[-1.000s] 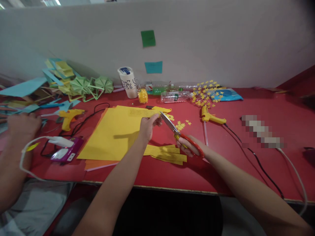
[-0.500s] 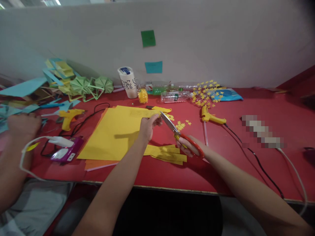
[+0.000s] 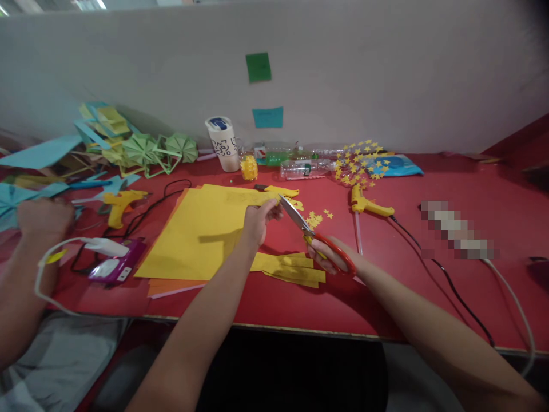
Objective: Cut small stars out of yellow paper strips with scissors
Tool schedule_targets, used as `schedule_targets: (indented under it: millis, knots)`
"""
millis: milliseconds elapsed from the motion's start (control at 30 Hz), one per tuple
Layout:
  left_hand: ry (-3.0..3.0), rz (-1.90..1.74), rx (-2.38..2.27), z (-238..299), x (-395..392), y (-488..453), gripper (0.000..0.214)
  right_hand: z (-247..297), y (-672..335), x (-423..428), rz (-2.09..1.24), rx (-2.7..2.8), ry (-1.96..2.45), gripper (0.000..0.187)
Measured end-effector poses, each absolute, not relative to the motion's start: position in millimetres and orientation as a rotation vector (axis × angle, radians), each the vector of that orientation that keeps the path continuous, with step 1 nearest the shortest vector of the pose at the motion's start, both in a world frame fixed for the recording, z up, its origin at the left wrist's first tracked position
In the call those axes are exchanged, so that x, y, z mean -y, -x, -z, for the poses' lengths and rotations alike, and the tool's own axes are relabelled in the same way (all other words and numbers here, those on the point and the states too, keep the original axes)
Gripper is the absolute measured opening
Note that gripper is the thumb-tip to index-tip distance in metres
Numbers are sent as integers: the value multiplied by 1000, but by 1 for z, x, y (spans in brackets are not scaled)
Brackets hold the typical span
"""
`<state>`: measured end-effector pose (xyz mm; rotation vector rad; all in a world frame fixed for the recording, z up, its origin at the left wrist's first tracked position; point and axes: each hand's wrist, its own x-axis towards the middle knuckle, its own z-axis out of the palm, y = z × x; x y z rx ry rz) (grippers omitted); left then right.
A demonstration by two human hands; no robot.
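Observation:
My left hand (image 3: 258,221) pinches the right edge of a large yellow paper sheet (image 3: 201,232) lying on the red table (image 3: 386,297). My right hand (image 3: 332,256) grips red-handled scissors (image 3: 315,234), whose blades point up-left toward my left fingers and the sheet's edge. Cut yellow strips (image 3: 291,269) lie just below both hands. Small yellow paper stars (image 3: 317,217) are scattered behind the scissors.
Two yellow glue guns (image 3: 366,206) (image 3: 120,203) with cables, a paper cup (image 3: 223,143), plastic bottles (image 3: 300,166), a star cluster (image 3: 358,160), green and blue paper crafts (image 3: 141,151) and a purple device (image 3: 115,266) are around. Another person's hand (image 3: 43,217) works at the far left.
My hands and the scissors hold almost still. The other person's hand at the left has shifted slightly right and lower.

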<state>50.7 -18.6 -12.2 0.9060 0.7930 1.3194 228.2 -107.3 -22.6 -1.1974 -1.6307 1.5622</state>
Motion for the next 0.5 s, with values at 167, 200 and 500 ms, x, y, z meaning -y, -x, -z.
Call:
schedule_targets:
  millis: [167, 200, 500]
  knots:
    - [-904, -1313, -799, 12, 19, -50, 18, 22, -227, 106, -1604, 1567, 1260, 45]
    - [-904, -1312, -801, 12, 19, -50, 18, 21, -227, 106, -1608, 1565, 1271, 46]
    - [-914, -1309, -802, 12, 18, -50, 18, 16, -228, 108, -1613, 1533, 1301, 44]
